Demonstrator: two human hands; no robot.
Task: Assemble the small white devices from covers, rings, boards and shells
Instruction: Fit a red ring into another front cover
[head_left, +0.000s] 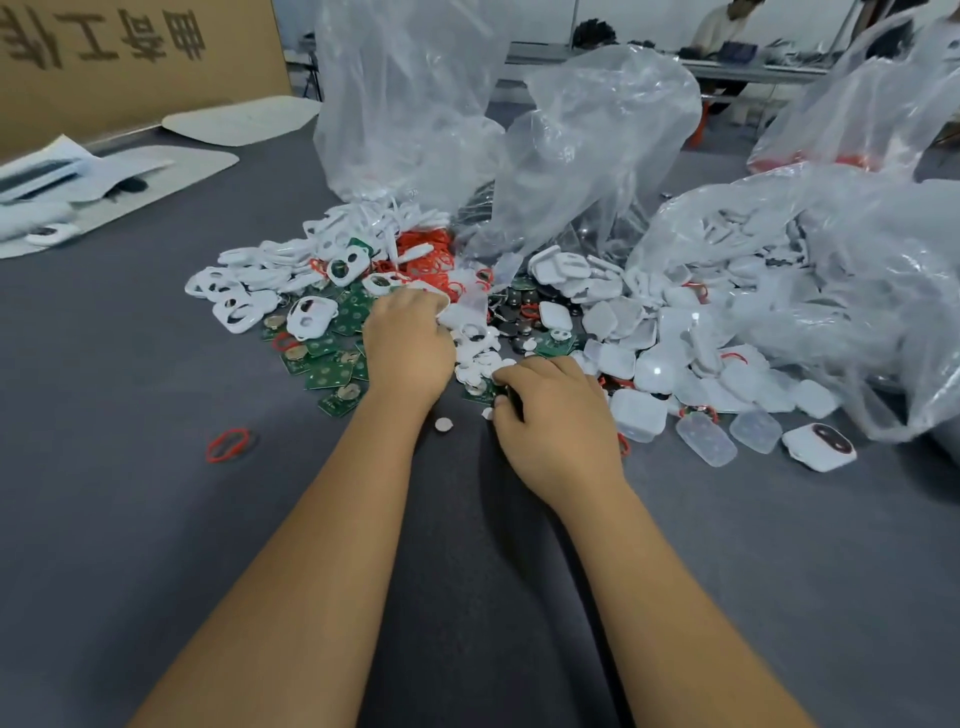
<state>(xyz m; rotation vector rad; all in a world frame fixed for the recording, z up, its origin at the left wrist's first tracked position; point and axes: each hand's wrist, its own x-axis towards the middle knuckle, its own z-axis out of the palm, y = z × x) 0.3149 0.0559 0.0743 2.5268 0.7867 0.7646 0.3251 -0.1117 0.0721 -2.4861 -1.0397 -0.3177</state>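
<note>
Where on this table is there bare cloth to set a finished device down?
Bare grey cloth lies left of the left forearm, around the lone red ring, and right of the right forearm, below the finished device. Beyond both hands, the parts pile and plastic bags crowd everything.

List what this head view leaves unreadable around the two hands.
- Left hand: its fingers are buried in the pile of white plastic covers; any grasp is hidden.
- Right hand: curled over a small dark part, identity hidden by the fingers.
- Clear plastic bags: contents blurred by film.

Cardboard box (130, 57), plastic bags (597, 135)
</note>
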